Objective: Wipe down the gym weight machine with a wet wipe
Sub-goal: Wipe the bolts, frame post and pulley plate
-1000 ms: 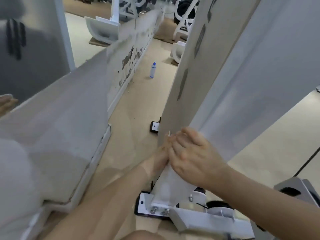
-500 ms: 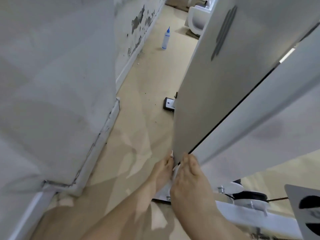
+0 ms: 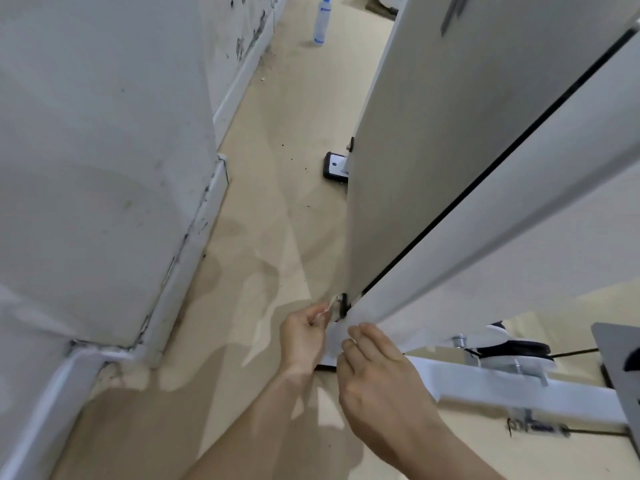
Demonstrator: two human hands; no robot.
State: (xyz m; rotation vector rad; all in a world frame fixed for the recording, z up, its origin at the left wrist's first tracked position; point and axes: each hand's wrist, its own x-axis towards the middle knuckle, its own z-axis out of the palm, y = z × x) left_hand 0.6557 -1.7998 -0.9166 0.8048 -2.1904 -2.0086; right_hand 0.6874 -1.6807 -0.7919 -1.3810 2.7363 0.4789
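The white weight machine (image 3: 450, 161) fills the right half, its tall upright panel leaning away from me down to a base foot. My left hand (image 3: 304, 336) is at the panel's bottom corner, fingers curled, pinching a small pale wet wipe (image 3: 331, 304) against the corner. My right hand (image 3: 374, 372) lies beside it on the lower end of the white upright, fingers wrapped round its edge. Most of the wipe is hidden by my fingers.
A peeling white wall (image 3: 104, 168) with a skirting board runs along the left, leaving a narrow strip of beige floor (image 3: 277, 220). A spray bottle (image 3: 321, 20) stands far down the strip. A black-and-white machine foot (image 3: 335, 167) sits on the floor. A pulley and cable (image 3: 512, 349) lie at right.
Both hands slid down the upright to its bottom corner, and my view dropped lower and closer to the floor. The left hand now pinches the wipe at the corner.
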